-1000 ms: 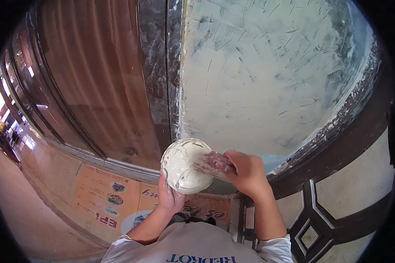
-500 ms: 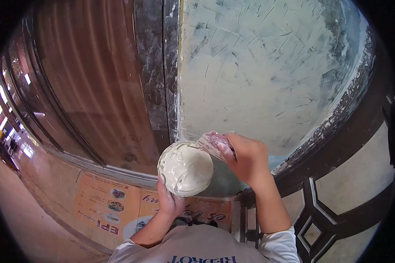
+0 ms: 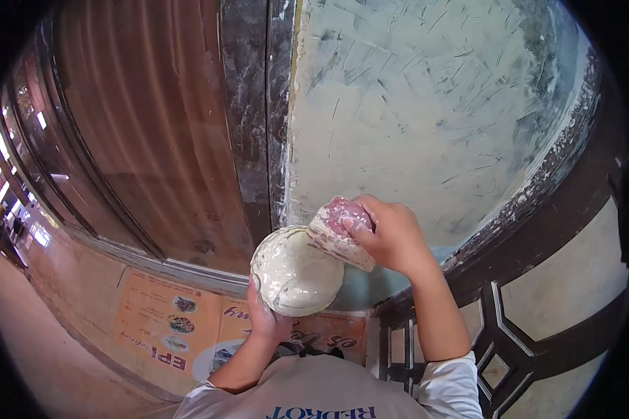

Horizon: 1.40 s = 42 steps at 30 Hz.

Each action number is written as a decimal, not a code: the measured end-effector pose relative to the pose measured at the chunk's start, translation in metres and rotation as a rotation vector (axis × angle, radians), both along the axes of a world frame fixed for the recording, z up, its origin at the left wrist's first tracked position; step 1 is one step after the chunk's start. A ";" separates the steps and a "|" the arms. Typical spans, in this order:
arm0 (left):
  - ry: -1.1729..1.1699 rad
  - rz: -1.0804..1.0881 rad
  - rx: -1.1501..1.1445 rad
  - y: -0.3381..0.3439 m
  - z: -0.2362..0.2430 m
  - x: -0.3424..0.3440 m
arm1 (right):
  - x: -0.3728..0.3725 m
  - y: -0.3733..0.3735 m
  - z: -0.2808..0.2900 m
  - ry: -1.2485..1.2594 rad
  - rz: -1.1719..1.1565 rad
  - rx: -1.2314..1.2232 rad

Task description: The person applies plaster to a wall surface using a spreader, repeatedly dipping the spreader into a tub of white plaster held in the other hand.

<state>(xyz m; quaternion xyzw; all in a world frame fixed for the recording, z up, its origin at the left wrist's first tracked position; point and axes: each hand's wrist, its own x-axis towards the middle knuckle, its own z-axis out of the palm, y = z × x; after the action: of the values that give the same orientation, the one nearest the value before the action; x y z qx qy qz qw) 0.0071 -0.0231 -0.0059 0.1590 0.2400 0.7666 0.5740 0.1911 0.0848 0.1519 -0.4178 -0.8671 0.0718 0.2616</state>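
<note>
From my distant seat, through the head camera, I have a round bowl (image 3: 257,249) near the middle of the scene, in front of the body, filled with glossy white paste (image 3: 302,271). The left hand (image 3: 268,318) grasps it from the near-left side, thumb up against the rim, the other fingers out of my sight, probably underneath. The right hand (image 3: 391,234) is closed around a flat, paste-coated scraper (image 3: 342,244) with a pinkish part under the thumb. The scraper overlaps the bowl's far-right rim; whether it presses there or sits just above, I cannot tell.

I judge the bowl to be moderately heavy with that load, and its smeared rim slippery, so I would want a palm beneath it and the thumb clear of the paste. The paste looks soft and thick, likely to cling rather than run. The scraper seems light and fairly thin; I would take it by its upper edge, since the lower part is caked and could slide in the fingers.

Beyond the bowl stands a pale, streaked panel (image 3: 412,119), with a dark post (image 3: 248,105) at its left. An orange printed sheet (image 3: 157,314) lies to the left.
</note>
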 end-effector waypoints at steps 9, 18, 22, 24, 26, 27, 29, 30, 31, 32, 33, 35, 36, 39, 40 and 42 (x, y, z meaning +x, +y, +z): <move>-0.051 -0.028 0.018 -0.007 0.004 -0.013 | 0.031 0.021 -0.012 0.323 -0.056 -0.214; -0.027 -0.051 0.030 -0.005 0.006 -0.014 | 0.010 -0.009 0.013 0.033 0.083 0.043; 0.032 -0.071 0.023 -0.005 0.005 -0.013 | -0.004 -0.009 0.017 -0.109 0.182 0.275; 0.004 -0.075 -0.041 -0.006 0.010 -0.012 | -0.006 -0.007 0.018 -0.199 0.181 0.292; 0.019 -0.042 -0.052 -0.003 0.006 -0.013 | -0.007 -0.004 0.017 -0.289 0.185 0.310; 0.033 -0.008 -0.064 -0.002 0.003 -0.014 | -0.007 -0.002 0.016 -0.334 0.183 0.250; 0.042 0.032 -0.046 0.000 -0.003 -0.016 | -0.009 0.002 0.010 -0.381 0.181 0.190; 0.051 0.068 -0.029 0.001 -0.005 -0.017 | -0.010 0.004 0.005 -0.405 0.160 0.127; 0.050 0.067 -0.029 0.002 -0.006 -0.016 | -0.011 0.005 0.000 -0.428 0.137 0.065; 0.026 0.094 -0.048 0.004 -0.006 -0.015 | -0.013 0.007 -0.004 -0.402 0.135 0.028; 0.001 0.119 -0.068 0.005 -0.006 -0.013 | -0.015 0.008 -0.007 -0.403 0.140 0.027; -0.054 0.148 -0.091 0.011 -0.018 -0.012 | -0.017 0.014 -0.018 -0.385 0.082 -0.082; -0.096 0.163 -0.104 0.013 -0.020 -0.010 | -0.015 0.020 -0.030 -0.319 0.100 -0.128; -0.115 0.183 -0.095 0.015 -0.024 -0.005 | -0.011 0.028 -0.057 -0.300 0.093 -0.248; -0.135 0.213 -0.124 0.016 -0.027 -0.004 | -0.008 0.027 -0.065 -0.302 0.091 -0.249; -0.160 0.246 -0.151 0.018 -0.030 -0.004 | -0.006 0.019 -0.078 -0.037 0.155 -0.547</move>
<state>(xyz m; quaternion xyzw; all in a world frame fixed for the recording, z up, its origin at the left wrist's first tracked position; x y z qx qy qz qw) 0.0029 -0.0049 -0.0363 0.0234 0.2682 0.8212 0.5032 0.1855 0.1041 0.0735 -0.4065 -0.8495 0.3154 0.1171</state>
